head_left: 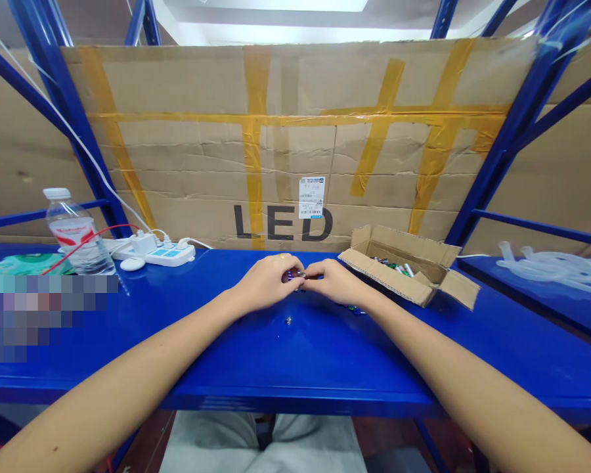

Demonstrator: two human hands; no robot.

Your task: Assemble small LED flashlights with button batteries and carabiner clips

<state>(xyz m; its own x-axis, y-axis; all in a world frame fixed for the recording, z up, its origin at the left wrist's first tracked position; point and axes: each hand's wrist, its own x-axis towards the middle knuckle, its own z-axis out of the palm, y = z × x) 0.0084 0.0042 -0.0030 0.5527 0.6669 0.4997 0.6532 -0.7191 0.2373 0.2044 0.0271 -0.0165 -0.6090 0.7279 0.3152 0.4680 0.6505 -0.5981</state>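
1. At centre of the table (276, 361), left hand (267, 282) and right hand (333, 282) pinch a small part (298, 274) between closed fingertips.
2. It looks light, stiff and easy to drop; hold it by its ends.

Small shiny part (299, 274) w/ blue bits; mostly hidden; just above bench (295, 361).

Left hand (268, 281) and right hand (335, 282) pinch a small part (298, 274) together above the blue table (295, 355).
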